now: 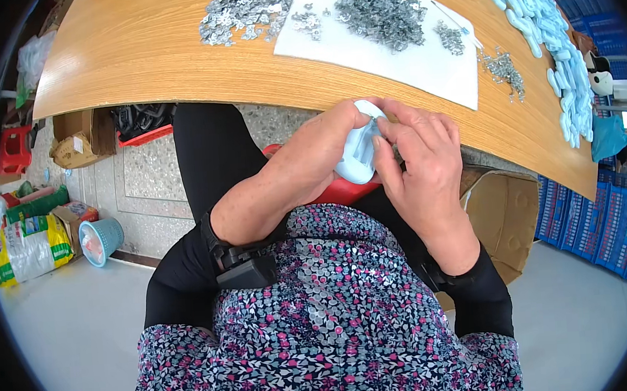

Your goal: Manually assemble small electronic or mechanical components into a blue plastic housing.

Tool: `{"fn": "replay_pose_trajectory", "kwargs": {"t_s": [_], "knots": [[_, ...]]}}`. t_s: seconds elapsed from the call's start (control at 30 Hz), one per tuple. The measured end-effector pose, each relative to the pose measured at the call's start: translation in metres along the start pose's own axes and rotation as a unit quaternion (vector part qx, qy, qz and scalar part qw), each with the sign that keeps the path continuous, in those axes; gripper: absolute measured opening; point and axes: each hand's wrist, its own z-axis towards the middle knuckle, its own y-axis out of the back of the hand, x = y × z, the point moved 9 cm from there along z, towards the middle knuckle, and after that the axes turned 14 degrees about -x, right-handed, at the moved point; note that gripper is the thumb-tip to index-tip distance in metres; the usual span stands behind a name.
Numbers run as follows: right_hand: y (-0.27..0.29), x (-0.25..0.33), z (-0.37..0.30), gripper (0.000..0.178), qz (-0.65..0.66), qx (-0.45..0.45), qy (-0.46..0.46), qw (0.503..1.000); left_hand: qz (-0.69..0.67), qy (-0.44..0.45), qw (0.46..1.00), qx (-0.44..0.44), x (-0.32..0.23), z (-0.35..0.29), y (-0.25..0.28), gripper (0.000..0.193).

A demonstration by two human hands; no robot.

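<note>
Just off the table's near edge, above my lap, my left hand [328,143] is closed round a light blue plastic shell [356,156], oval with a hollow inner side turned up. My right hand [421,148] presses its thumb and fingertips at the shell's upper right part. Something small and metallic seems to be under those fingertips, too hidden to make out. Beyond my hands, a large heap of small metal clips [381,13] lies on a white sheet [355,58], with smaller groups of metal pieces [451,38] beside it.
The wooden table [136,55] carries another metal pile [248,10] at the far left and loose pieces [505,73] at right. Many light blue shells [534,16] crowd its right side. Below stand a cardboard box [504,215], a blue basket [101,241] and blue racks [599,226].
</note>
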Motion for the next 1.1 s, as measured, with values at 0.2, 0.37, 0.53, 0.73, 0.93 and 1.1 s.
{"fn": "replay_pose_trajectory", "kwargs": {"t_s": [0.2, 0.37, 0.53, 0.73, 0.93, 1.1], "knots": [[0.006, -0.015, -0.007, 0.039, 0.043, 0.048, -0.086, 0.994, -0.058, -0.009, 0.998, 0.032, -0.017, -0.01, -0.015, 0.032], [0.001, -0.003, -0.001, 0.038, -0.004, 0.076, -0.001, 0.997, -0.021, -0.007, 1.0, -0.021, -0.01, -0.002, -0.005, 0.033], [0.01, -0.028, 0.001, 0.03, 0.077, 0.037, -0.12, 0.989, -0.026, 0.015, 0.999, 0.034, -0.022, -0.014, -0.019, 0.038], [-0.022, -0.059, -0.031, 0.026, 0.43, 0.086, -0.478, 0.761, 0.096, -0.05, 0.992, 0.072, -0.025, -0.013, -0.017, 0.047], [-0.025, -0.066, -0.038, 0.025, 0.422, 0.077, -0.497, 0.754, 0.331, -0.214, 0.918, 0.032, -0.039, -0.018, -0.017, 0.046], [-0.023, -0.061, -0.037, 0.028, 0.433, 0.094, -0.49, 0.751, 0.386, -0.375, 0.843, -0.004, -0.048, -0.021, -0.02, 0.045]]}}
